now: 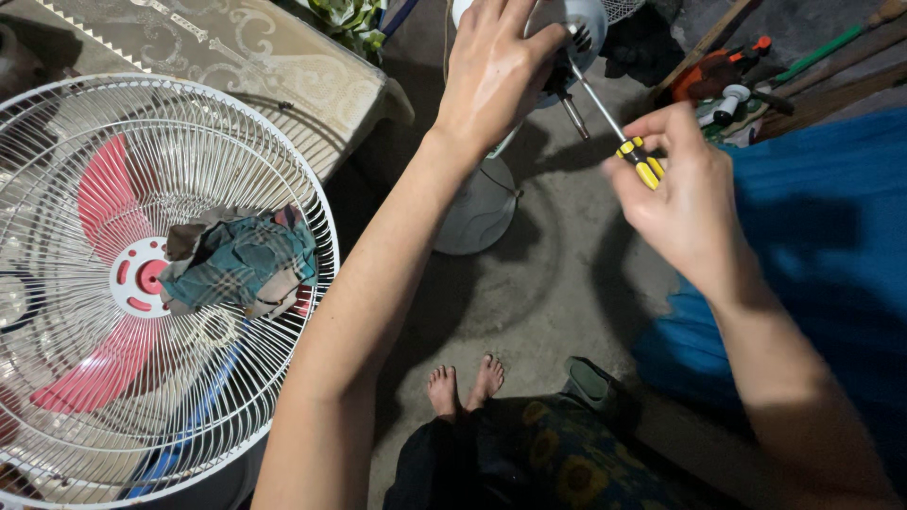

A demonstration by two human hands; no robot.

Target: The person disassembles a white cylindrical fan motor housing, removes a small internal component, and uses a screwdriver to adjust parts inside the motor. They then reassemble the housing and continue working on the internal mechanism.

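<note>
My left hand [496, 71] grips the white fan motor head [578, 28] at the top of the view, fingers wrapped over its housing. My right hand [682, 194] holds a screwdriver [614, 127] by its yellow and black handle; the metal shaft points up and left into the motor head. The bare motor spindle [573, 111] sticks out below the housing. The fan's round white base [480, 210] stands on the concrete floor under my left wrist.
A white wire fan grille [274, 170] lies at left over red blades [104, 194], with a crumpled plaid cloth [241, 264] on top. A patterned table [283, 66] is behind it. Tools [732, 85] lie at top right. Bare feet [463, 382] show below.
</note>
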